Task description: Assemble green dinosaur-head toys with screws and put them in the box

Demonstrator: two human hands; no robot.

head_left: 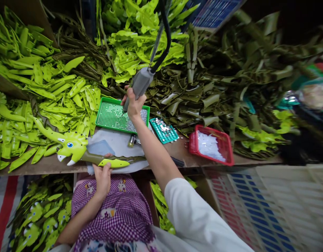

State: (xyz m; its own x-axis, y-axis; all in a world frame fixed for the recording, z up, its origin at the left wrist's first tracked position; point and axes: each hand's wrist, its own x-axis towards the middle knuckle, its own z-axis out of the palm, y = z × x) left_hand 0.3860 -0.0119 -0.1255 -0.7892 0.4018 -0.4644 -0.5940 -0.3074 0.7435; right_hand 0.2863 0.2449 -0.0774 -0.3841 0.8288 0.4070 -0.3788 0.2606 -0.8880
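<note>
My right hand [135, 103] is wrapped round a grey electric screwdriver [142, 83] that hangs from a black cord. Its tip points down into a green perforated tray [111, 127] of small silver screws [133, 120]. Near the bench's front edge, my left hand [102, 175] grips a plastic toy sword [95, 158] by its olive and lime part. The sword's lime dinosaur head [73, 145], with a blue eye and white horns, lies to the left. Its olive length runs right and passes behind my right forearm.
Lime plastic parts [51, 94] pile up at the left, olive parts [182, 91] at the back right. A teal tray [163, 131] holds shiny discs. A red basket [226, 154] contains white pieces. Finished-looking dinosaur heads [32, 213] lie below the bench at left.
</note>
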